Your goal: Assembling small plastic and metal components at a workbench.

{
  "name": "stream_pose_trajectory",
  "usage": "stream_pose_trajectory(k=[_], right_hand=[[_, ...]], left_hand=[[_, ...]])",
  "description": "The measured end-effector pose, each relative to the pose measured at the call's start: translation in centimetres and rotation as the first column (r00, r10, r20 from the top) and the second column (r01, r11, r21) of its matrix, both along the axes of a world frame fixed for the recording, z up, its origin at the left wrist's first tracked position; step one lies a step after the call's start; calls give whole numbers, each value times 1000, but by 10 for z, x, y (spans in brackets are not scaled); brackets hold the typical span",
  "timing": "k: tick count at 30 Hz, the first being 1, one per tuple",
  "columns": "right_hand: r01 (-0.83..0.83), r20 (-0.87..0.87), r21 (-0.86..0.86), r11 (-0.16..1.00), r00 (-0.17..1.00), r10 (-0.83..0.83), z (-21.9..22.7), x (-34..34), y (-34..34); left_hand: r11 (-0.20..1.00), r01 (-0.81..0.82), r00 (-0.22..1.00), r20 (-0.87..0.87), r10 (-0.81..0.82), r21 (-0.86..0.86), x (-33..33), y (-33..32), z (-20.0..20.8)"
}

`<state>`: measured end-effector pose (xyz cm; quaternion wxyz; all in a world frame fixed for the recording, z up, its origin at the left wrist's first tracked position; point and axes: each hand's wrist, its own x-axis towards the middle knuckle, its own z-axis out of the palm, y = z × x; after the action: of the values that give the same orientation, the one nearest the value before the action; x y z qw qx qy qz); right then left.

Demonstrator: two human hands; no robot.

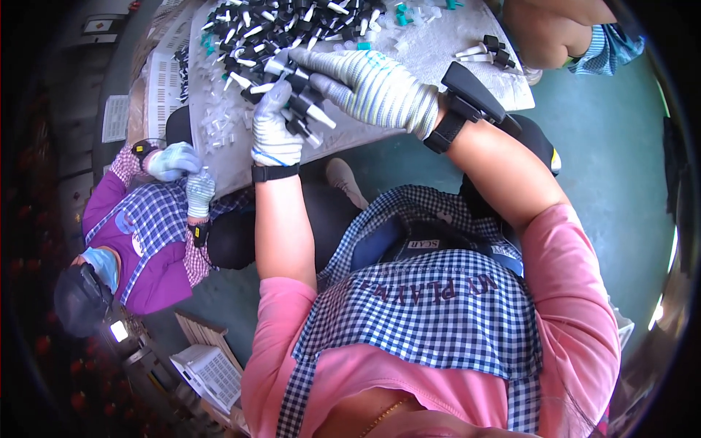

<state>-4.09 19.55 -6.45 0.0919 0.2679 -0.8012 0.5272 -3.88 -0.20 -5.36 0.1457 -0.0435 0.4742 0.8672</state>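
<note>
My left hand (277,131), in a striped knit glove, is closed around several black caps with white nozzles (312,111), which stick out to the right of its fingers. Above it, my right hand (383,89), gloved the same way, reaches in from the right. Its fingers and thumb close on a black cap with a pale, cone-shaped end (279,66), partly hidden by the fingers. Both hands are over the near edge of a worktable (409,117). Just beyond them lies a large pile of similar black caps with white nozzles (292,25).
Small clear plastic pieces (219,128) and green pieces (404,13) are scattered on the table. A few capped nozzles (485,51) lie at the right. A co-worker in purple (157,274) sits left, gloved hands close together. Another person's bare arm (544,29) is at the far right.
</note>
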Motion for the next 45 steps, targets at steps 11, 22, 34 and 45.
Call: stream_pose_trajectory(k=[11, 22, 34, 45], right_hand=[[-187, 126, 132, 974, 977, 171, 2, 36, -7], [-9, 2, 84, 996, 1000, 9, -22, 21, 12], [-126, -113, 149, 981, 983, 144, -35, 22, -3], [-172, 27, 244, 954, 985, 171, -17, 25, 4]], left_hand=[[971, -211, 959, 214, 183, 115, 91, -40, 1], [366, -330, 556, 134, 820, -870, 380, -232, 112], [454, 96, 811, 335, 480, -886, 349, -165, 131], [-106, 538, 832, 507, 226, -836, 479, -327, 56]])
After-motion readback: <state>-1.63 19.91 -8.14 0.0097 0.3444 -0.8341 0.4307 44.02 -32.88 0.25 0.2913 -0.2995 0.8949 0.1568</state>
